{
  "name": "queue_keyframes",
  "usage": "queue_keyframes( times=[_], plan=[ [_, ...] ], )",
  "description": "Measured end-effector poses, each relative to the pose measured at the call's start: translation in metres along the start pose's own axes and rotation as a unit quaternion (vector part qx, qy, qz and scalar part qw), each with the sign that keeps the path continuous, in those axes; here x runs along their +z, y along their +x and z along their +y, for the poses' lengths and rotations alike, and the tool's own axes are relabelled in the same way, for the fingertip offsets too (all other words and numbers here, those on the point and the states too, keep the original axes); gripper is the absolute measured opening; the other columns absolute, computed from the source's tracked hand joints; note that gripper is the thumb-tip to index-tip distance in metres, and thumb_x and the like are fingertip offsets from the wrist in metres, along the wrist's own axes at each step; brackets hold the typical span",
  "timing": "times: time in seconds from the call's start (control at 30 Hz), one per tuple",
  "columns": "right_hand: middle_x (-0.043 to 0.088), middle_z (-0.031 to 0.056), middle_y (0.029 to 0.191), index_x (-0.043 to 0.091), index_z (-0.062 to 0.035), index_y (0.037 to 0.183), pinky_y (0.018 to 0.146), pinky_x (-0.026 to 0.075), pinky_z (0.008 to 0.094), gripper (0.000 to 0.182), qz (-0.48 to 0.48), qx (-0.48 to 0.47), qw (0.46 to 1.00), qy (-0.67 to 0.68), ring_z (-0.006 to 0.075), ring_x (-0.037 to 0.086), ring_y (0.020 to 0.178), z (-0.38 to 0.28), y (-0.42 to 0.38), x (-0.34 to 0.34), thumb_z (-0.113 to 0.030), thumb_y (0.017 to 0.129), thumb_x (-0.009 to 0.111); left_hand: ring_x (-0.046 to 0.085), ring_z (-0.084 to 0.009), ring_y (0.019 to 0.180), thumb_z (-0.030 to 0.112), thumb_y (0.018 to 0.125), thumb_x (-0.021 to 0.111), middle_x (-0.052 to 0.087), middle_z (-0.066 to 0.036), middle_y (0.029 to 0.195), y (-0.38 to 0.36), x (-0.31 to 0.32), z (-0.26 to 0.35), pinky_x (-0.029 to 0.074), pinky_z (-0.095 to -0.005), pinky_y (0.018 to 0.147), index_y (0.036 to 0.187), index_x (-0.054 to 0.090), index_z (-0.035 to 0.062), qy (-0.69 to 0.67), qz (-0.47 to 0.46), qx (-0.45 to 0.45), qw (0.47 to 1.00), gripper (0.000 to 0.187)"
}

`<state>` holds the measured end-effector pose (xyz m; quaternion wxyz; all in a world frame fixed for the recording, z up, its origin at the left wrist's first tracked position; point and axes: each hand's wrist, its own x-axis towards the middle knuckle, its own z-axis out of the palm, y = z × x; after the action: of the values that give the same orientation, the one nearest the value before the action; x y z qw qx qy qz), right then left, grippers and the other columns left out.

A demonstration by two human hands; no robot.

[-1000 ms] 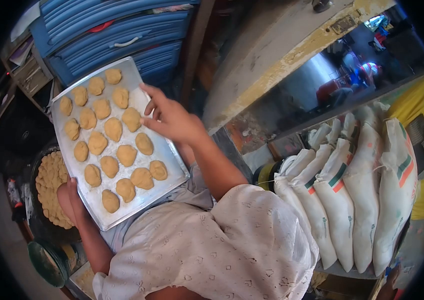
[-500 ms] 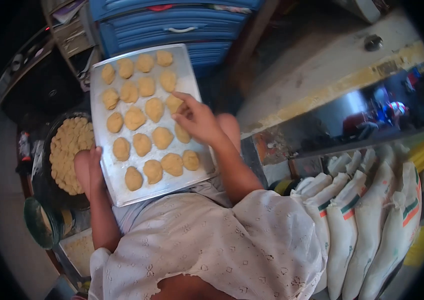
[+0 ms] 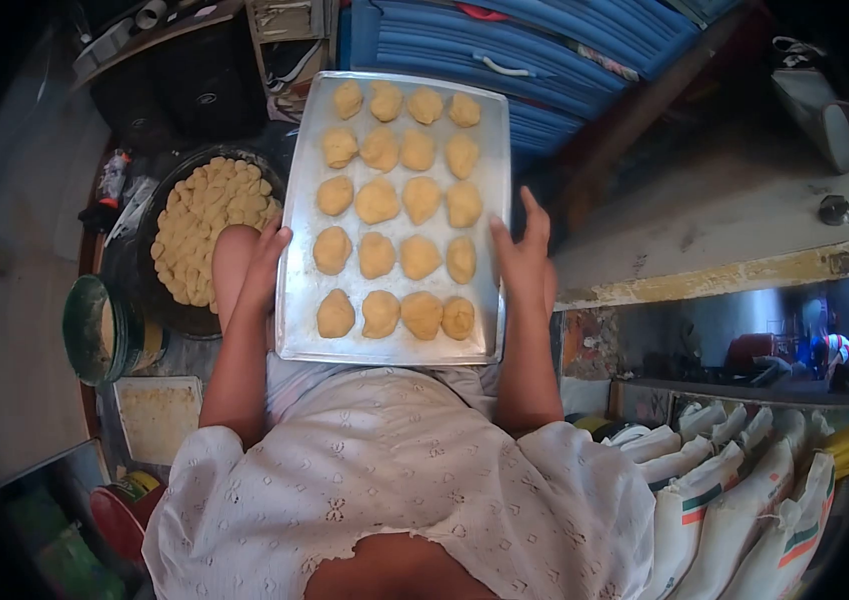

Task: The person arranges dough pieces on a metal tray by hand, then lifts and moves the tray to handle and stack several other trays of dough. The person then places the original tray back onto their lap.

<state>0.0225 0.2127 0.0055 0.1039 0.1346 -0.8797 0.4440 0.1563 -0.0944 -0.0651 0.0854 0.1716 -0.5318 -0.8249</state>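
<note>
A metal baking tray (image 3: 295, 300) lies across my lap with rows of dough balls (image 3: 378, 201) on it, several in each row. My left hand (image 3: 264, 262) grips the tray's left edge, its thumb on the rim and the other fingers mostly hidden. At the right edge is my right hand (image 3: 525, 250), fingers stretched out and apart from the thumb. The thumb is close to the rim; whether it touches cannot be made out. Left of the tray stands a large dark round pan (image 3: 185, 322) heaped with small pieces of dough (image 3: 207, 225).
Blue drawers (image 3: 535, 50) stand beyond the tray. A green bucket (image 3: 95, 330) and a stained flat board (image 3: 160, 415) are at left. On the right are a worn counter (image 3: 685, 235) and several white sacks (image 3: 690, 510).
My right hand has moved off the dough balls to the tray's right edge. The tray now sits straighter and the view has turned. My left hand stays at the left edge.
</note>
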Motion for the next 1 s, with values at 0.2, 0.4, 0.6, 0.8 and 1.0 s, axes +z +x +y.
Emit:
queue_keyframes(
  times=[0.2, 0.4, 0.6, 0.8, 1.0],
  plan=[
    [0.03, 0.0198, 0.138, 0.021, 0.0018, 0.138, 0.103, 0.026, 0.0304, 0.062, -0.12, 0.2, 0.948, 0.216, 0.0252, 0.031, 0.126, -0.01, -0.007, -0.006, -0.023, 0.09, 0.051, 0.041, -0.0237, 0.118, 0.03, 0.088, 0.049, 0.041, -0.018, 0.131, 0.001, 0.004, 0.002, 0.032, -0.0305, 0.098, 0.137, 0.025, -0.0024, -0.011, -0.02, 0.01, 1.0, 0.063],
    [0.036, 0.0139, 0.136, 0.023, -0.0022, 0.139, 0.1, 0.029, 0.0293, 0.057, -0.177, 0.228, 0.884, 0.367, 0.0223, 0.037, 0.122, 0.024, -0.007, 0.004, -0.023, 0.091, 0.046, 0.041, -0.0233, 0.118, 0.033, 0.088, 0.049, 0.041, -0.017, 0.131, 0.0, 0.003, 0.001, 0.032, -0.0304, 0.098, 0.136, 0.026, -0.0023, -0.009, -0.018, 0.002, 1.0, 0.064],
    [0.039, 0.0132, 0.133, 0.024, -0.003, 0.139, 0.099, 0.032, 0.0303, 0.058, -0.165, 0.28, 0.859, 0.395, 0.0221, 0.041, 0.119, 0.005, -0.011, -0.004, -0.024, 0.09, 0.048, 0.043, -0.023, 0.115, 0.033, 0.088, 0.048, 0.043, -0.017, 0.129, 0.002, 0.001, -0.001, 0.033, -0.0299, 0.097, 0.135, 0.029, -0.0024, -0.002, -0.006, -0.005, 1.0, 0.062],
    [0.04, 0.0133, 0.132, 0.025, -0.0042, 0.138, 0.098, 0.033, 0.0325, 0.066, -0.169, 0.302, 0.864, 0.365, 0.0232, 0.041, 0.118, -0.041, -0.015, -0.027, -0.03, 0.086, 0.055, 0.043, -0.0224, 0.115, 0.034, 0.089, 0.048, 0.043, -0.016, 0.129, 0.001, 0.001, 0.0, 0.034, -0.0301, 0.096, 0.135, 0.029, -0.0021, 0.033, 0.008, 0.005, 0.999, 0.061],
    [0.039, 0.0136, 0.133, 0.024, -0.0039, 0.138, 0.099, 0.031, 0.033, 0.069, -0.169, 0.327, 0.846, 0.386, 0.0237, 0.039, 0.12, -0.042, -0.02, -0.03, -0.034, 0.085, 0.056, 0.039, -0.0242, 0.121, 0.038, 0.09, 0.044, 0.037, -0.017, 0.135, -0.03, 0.039, 0.036, 0.03, -0.0314, 0.1, 0.137, 0.026, -0.001, 0.112, 0.065, -0.05, 0.99, 0.063]
  ],
)
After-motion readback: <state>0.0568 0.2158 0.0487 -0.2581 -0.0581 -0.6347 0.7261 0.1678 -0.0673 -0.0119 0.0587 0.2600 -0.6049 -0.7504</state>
